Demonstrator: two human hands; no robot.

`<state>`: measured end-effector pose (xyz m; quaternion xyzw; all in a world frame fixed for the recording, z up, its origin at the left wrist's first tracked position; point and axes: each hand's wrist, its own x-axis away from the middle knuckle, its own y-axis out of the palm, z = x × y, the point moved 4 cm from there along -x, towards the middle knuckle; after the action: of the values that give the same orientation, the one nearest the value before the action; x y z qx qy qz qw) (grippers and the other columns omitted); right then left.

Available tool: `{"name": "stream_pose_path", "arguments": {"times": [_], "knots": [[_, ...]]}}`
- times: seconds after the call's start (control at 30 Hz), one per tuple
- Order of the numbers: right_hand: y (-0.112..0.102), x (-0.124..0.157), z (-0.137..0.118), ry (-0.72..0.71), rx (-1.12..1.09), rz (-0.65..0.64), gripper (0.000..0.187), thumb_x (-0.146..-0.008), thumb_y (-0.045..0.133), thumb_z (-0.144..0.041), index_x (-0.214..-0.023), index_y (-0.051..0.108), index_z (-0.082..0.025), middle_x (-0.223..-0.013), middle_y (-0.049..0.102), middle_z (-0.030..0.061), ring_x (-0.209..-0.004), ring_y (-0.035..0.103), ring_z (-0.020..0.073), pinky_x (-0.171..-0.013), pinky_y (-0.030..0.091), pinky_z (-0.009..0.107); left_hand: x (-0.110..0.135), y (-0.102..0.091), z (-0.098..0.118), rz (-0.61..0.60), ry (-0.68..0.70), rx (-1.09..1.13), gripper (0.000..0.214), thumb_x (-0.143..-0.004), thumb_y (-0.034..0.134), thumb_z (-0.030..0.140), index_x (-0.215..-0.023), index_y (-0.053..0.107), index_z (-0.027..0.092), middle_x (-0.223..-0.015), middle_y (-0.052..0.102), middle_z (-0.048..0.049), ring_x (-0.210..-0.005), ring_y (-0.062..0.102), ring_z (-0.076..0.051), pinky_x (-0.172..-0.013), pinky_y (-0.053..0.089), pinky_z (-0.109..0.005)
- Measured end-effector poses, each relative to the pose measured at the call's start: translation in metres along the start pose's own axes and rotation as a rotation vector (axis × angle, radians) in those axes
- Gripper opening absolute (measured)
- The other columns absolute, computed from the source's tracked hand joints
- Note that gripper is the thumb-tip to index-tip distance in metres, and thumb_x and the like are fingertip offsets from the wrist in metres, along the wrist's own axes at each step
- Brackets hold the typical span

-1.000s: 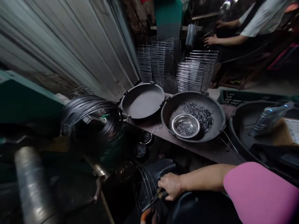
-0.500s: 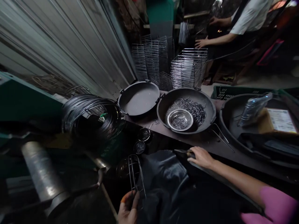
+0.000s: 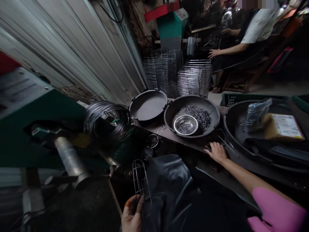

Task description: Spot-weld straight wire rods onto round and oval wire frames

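While the left hand (image 3: 131, 215) at the bottom middle of the frame pinches one small cage of thin grey wire (image 3: 141, 180), the cage stands up from the fingers, long side pointing up the frame. The right hand (image 3: 218, 152) lies spread flat on the dark bench (image 3: 193, 145), well right of the cage, just beside two thin metal rods (image 3: 228, 144) and one big dark pan (image 3: 215, 111).

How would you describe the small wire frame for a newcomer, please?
Find the big wire coil at left, then look down to the bottom edge. The left hand holds a narrow, round-topped wire frame, alone, unlike the stacked racks behind.
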<state>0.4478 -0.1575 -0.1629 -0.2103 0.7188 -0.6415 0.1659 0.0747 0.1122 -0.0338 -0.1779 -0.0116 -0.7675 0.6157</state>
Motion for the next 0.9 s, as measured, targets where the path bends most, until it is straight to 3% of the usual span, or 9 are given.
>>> {"name": "stream_pose_path", "arguments": {"times": [0.2,0.33,0.47,0.6,0.73,0.8,0.9], "knots": [[0.0,-0.005,-0.002,-0.033,-0.004,0.0,0.052,-0.088,0.04,-0.046,-0.123,0.051,-0.008,-0.113,0.055,0.0207,-0.103,0.046,0.0323,-0.086,0.035,0.042,0.001,0.003,-0.004,-0.011,-0.003,0.018,0.043,-0.042,0.084,0.03,-0.076,0.062,0.015,-0.077,0.067,-0.0029,-0.075,0.064,-0.018,-0.067,0.052,-0.026],[-0.008,-0.007,-0.007,-0.039,-0.004,0.024,0.053,-0.089,0.038,-0.047,-0.123,0.052,-0.009,-0.114,0.057,0.0204,-0.103,0.046,0.032,-0.086,0.036,0.043,-0.002,0.003,-0.01,-0.023,-0.078,0.056,0.043,-0.039,0.085,0.024,-0.076,0.063,0.016,-0.079,0.067,-0.003,-0.076,0.064,-0.017,-0.066,0.052,-0.024],[-0.023,-0.007,0.016,0.078,-0.04,0.092,0.041,-0.093,0.033,-0.032,-0.119,0.056,-0.011,-0.121,0.054,0.0185,-0.107,0.047,0.0295,-0.088,0.038,0.041,-0.002,0.004,-0.01,-0.047,-0.084,0.049,0.042,-0.041,0.084,0.024,-0.076,0.062,0.016,-0.08,0.067,-0.0032,-0.078,0.065,-0.019,-0.067,0.053,-0.025],[-0.026,-0.009,0.044,0.214,-0.057,-0.056,0.035,-0.087,0.037,-0.017,-0.114,0.059,-0.013,-0.12,0.054,0.0182,-0.103,0.052,0.0285,-0.082,0.043,0.039,0.001,0.008,-0.007,-0.031,-0.047,-0.001,0.036,-0.047,0.083,0.027,-0.074,0.061,0.016,-0.076,0.066,-0.0025,-0.079,0.065,-0.02,-0.073,0.053,-0.028],[-0.027,-0.013,0.052,0.236,-0.076,-0.124,0.031,-0.084,0.039,-0.014,-0.101,0.065,-0.013,-0.107,0.059,0.02,-0.1,0.054,0.0315,-0.075,0.046,0.041,0.001,0.012,-0.011,-0.034,-0.09,-0.002,0.042,-0.045,0.084,0.029,-0.077,0.06,0.015,-0.077,0.066,-0.0028,-0.077,0.064,-0.019,-0.069,0.053,-0.026],[-0.03,-0.013,0.052,0.233,-0.081,-0.106,0.034,-0.085,0.036,-0.014,-0.105,0.064,-0.011,-0.109,0.059,0.0212,-0.102,0.053,0.0316,-0.078,0.046,0.042,0.001,0.011,-0.014,-0.044,-0.105,0.017,0.048,-0.041,0.085,0.03,-0.079,0.061,0.014,-0.079,0.066,-0.0025,-0.076,0.063,-0.017,-0.067,0.051,-0.023],[-0.035,-0.005,0.054,0.25,-0.336,-0.055,0.038,-0.086,0.035,-0.02,-0.114,0.058,-0.011,-0.112,0.059,0.0188,-0.103,0.054,0.0286,-0.084,0.045,0.04,0.0,0.008,-0.017,-0.055,-0.11,0.023,0.052,-0.039,0.086,0.031,-0.081,0.061,0.014,-0.08,0.065,-0.0021,-0.077,0.063,-0.015,-0.068,0.05,-0.021]]}}
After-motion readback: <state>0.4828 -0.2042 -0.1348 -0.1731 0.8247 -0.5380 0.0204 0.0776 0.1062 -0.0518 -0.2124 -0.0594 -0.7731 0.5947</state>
